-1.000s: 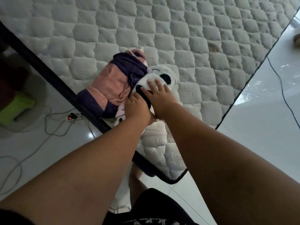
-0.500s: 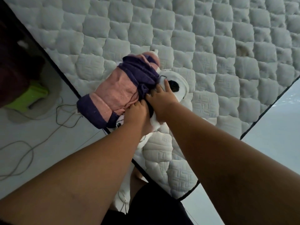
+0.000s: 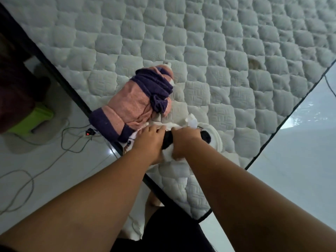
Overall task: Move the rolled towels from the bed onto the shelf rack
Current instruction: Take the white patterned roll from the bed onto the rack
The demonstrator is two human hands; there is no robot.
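Both grips, left hand [image 3: 148, 140] and right hand [image 3: 184, 142], are clamped on my fluffy white-and-black rolled towel [image 3: 211, 138] at the quilted white bed [image 3: 200, 51] corner; pink-and-purple rolled towel [image 3: 134, 104] sits just beyond-left.

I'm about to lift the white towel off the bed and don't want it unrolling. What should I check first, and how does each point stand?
1. Both hands on the white-and-black towel: ok; left hand and right hand grip it.
2. Grip reaches underneath: cannot tell.
3. Pink-and-purple towel clear of the lift: not ok; its near end touches the white one.
4. Pink towel resting securely: not ok; its end overhangs the mattress edge.
5. Shelf rack in view: not ok.
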